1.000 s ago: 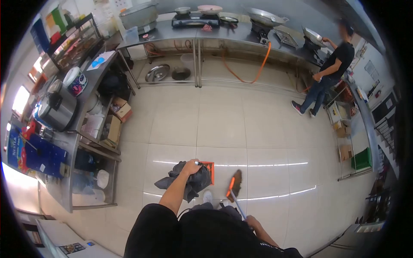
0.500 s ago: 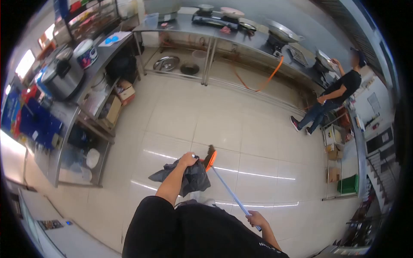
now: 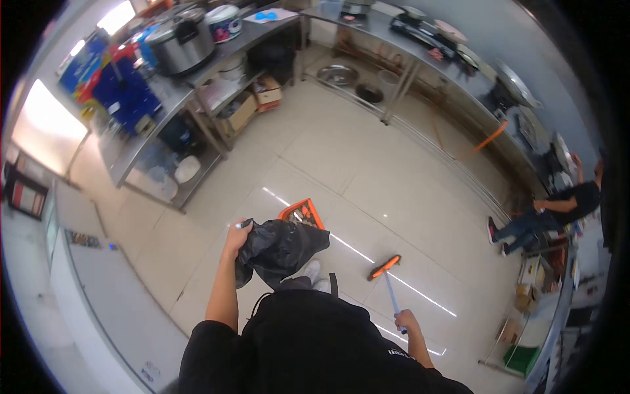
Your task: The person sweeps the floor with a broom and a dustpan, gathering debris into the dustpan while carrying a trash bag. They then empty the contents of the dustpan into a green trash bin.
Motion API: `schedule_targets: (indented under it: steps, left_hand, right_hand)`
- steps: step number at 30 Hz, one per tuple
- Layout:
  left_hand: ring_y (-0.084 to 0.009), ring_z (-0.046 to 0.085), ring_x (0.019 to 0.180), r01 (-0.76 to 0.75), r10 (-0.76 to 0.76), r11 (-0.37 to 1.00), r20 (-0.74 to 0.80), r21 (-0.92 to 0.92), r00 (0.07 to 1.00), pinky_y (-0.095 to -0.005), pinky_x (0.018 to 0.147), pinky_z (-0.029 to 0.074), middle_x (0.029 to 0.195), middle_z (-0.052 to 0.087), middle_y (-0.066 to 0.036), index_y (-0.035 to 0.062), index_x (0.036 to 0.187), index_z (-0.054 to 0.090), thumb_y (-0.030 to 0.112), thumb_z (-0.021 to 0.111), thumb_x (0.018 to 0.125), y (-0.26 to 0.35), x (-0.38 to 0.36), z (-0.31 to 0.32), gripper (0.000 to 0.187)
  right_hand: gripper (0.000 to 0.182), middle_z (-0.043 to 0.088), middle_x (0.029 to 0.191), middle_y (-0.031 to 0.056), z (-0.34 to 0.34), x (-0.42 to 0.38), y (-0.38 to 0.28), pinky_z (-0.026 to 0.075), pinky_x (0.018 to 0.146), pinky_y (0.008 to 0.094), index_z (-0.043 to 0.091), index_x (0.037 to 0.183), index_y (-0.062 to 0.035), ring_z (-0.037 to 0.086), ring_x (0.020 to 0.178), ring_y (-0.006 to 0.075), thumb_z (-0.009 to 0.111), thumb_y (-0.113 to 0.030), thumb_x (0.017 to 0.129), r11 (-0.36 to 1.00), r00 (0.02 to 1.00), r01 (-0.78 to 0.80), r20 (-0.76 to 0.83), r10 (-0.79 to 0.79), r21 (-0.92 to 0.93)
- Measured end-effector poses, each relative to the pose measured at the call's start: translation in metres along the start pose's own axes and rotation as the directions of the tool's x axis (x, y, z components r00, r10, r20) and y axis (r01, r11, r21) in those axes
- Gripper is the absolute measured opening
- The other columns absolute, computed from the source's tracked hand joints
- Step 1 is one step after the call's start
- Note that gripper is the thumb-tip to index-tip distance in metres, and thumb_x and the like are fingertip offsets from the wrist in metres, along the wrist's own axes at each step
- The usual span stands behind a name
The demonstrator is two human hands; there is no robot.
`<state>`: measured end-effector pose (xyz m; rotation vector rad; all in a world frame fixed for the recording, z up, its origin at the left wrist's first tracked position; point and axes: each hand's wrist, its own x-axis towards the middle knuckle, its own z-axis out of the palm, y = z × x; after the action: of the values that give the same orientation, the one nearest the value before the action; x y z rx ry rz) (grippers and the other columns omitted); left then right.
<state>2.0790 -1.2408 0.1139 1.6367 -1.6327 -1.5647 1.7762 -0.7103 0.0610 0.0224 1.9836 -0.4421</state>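
Note:
My left hand (image 3: 239, 236) is closed on a black plastic bag (image 3: 282, 248), which hangs loosely to its right. Just beyond the bag lies an orange dustpan (image 3: 317, 215) with dark and pale debris in it; the bag covers its near part. My right hand (image 3: 407, 320) grips the pale blue handle of a broom (image 3: 392, 293) near the top end. The broom's orange head (image 3: 384, 267) with dark bristles is down at the tiled floor, to the right of the dustpan and apart from it.
Steel tables (image 3: 367, 29) with pans and burners run along the far wall. At left, a steel table (image 3: 121, 157) carries a large cooker (image 3: 180, 49), with boxes on shelves below. Another person (image 3: 558, 210) stands at the right. A white cabinet (image 3: 98, 289) is at the lower left.
The broom head has swung away from the bag to the right. The orange dustpan with debris now shows behind the bag. My left hand has moved left, and the view has turned.

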Motion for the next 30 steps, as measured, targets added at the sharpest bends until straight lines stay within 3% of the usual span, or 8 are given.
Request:
schedule_targets:
  steps: [4, 7, 10, 14, 22, 25, 28, 30]
  left_hand:
    - [-0.0096, 0.052, 0.07, 0.016, -0.029, 0.996, -0.14, -0.093, 0.99, -0.0252, 0.063, 0.042, 0.075, 0.058, 0.001, 0.0041, 0.088, 0.062, 0.017, 0.06, 0.084, -0.014, -0.045, -0.044, 0.013]
    - [-0.0083, 0.05, 0.068, -0.016, -0.024, 0.993, -0.34, -0.115, 0.94, -0.0243, 0.06, 0.041, 0.073, 0.056, 0.002, 0.0047, 0.087, 0.061, 0.017, 0.059, 0.085, -0.034, -0.055, -0.066, 0.013]
    - [-0.0086, 0.05, 0.068, -0.007, -0.051, 0.99, -0.4, -0.143, 0.915, -0.0242, 0.061, 0.041, 0.073, 0.057, 0.002, 0.004, 0.088, 0.062, 0.018, 0.059, 0.086, -0.058, -0.052, -0.089, 0.014]
    - [-0.0114, 0.052, 0.07, -0.055, -0.017, 0.993, -0.568, -0.109, 0.823, -0.0267, 0.063, 0.042, 0.073, 0.058, -0.002, 0.0011, 0.087, 0.061, 0.017, 0.06, 0.085, -0.092, -0.033, -0.127, 0.016]
    - [-0.0128, 0.053, 0.072, 0.048, -0.189, 0.97, -0.619, -0.237, 0.762, -0.0284, 0.065, 0.042, 0.075, 0.058, -0.003, 0.0017, 0.087, 0.06, 0.015, 0.061, 0.083, -0.162, 0.037, -0.222, 0.014]
    - [-0.0145, 0.054, 0.074, 0.091, -0.178, 0.982, -0.629, -0.168, 0.756, -0.03, 0.067, 0.043, 0.077, 0.06, -0.005, 0.0024, 0.086, 0.06, 0.016, 0.061, 0.082, -0.168, 0.066, -0.256, 0.014]
    - [-0.0176, 0.057, 0.074, 0.14, -0.177, 0.984, -0.563, -0.109, 0.807, -0.0316, 0.068, 0.044, 0.077, 0.062, -0.008, 0.0027, 0.085, 0.061, 0.013, 0.062, 0.079, -0.178, 0.104, -0.294, 0.011]
    - [-0.0211, 0.059, 0.075, 0.101, -0.059, 0.993, -0.478, 0.063, 0.876, -0.0329, 0.068, 0.045, 0.077, 0.063, -0.011, 0.0035, 0.085, 0.062, 0.012, 0.062, 0.077, -0.171, 0.128, -0.322, 0.012]
  right_hand:
    - [0.016, 0.053, 0.054, 0.0115, 0.007, 0.025, -0.033, 0.041, 0.036, 0.0333, 0.053, 0.073, 0.0069, 0.052, 0.04, 0.02, 0.055, -0.009, 0.077, 0.993, 0.996, 0.063, 0.066, -0.056, -0.1]
    - [0.019, 0.054, 0.054, 0.0104, 0.019, 0.035, -0.069, 0.041, 0.036, 0.0325, 0.056, 0.075, 0.0079, 0.051, 0.039, 0.0188, 0.058, -0.011, 0.078, 0.981, 0.994, 0.077, 0.085, -0.063, -0.176]
    - [0.018, 0.054, 0.055, 0.0096, 0.034, 0.035, -0.114, 0.041, 0.037, 0.0324, 0.056, 0.077, 0.0062, 0.051, 0.04, 0.0182, 0.057, -0.012, 0.079, 0.952, 0.981, 0.157, 0.155, -0.119, -0.264]
    - [0.014, 0.051, 0.056, 0.0067, 0.065, 0.051, -0.174, 0.041, 0.037, 0.0305, 0.05, 0.079, 0.0017, 0.05, 0.043, 0.0154, 0.054, -0.012, 0.081, 0.948, 0.956, 0.229, 0.234, -0.176, -0.222]
    - [0.013, 0.048, 0.056, 0.0042, 0.167, 0.067, -0.339, 0.039, 0.037, 0.0282, 0.049, 0.08, -0.0007, 0.046, 0.043, 0.0122, 0.053, -0.013, 0.084, 0.947, 0.92, 0.264, 0.343, -0.191, -0.181]
    - [0.013, 0.048, 0.056, 0.0045, 0.212, 0.083, -0.405, 0.039, 0.036, 0.0279, 0.05, 0.08, -0.0007, 0.045, 0.042, 0.0125, 0.053, -0.013, 0.085, 0.937, 0.904, 0.286, 0.382, -0.194, -0.201]
    - [0.012, 0.046, 0.056, 0.0034, 0.262, 0.075, -0.472, 0.036, 0.036, 0.027, 0.049, 0.08, -0.0016, 0.042, 0.043, 0.0112, 0.051, -0.012, 0.086, 0.937, 0.896, 0.292, 0.397, -0.198, -0.192]
    - [0.012, 0.045, 0.056, 0.0028, 0.292, 0.07, -0.511, 0.034, 0.036, 0.0265, 0.048, 0.08, -0.0018, 0.041, 0.043, 0.0105, 0.05, -0.011, 0.087, 0.949, 0.891, 0.276, 0.412, -0.192, -0.154]
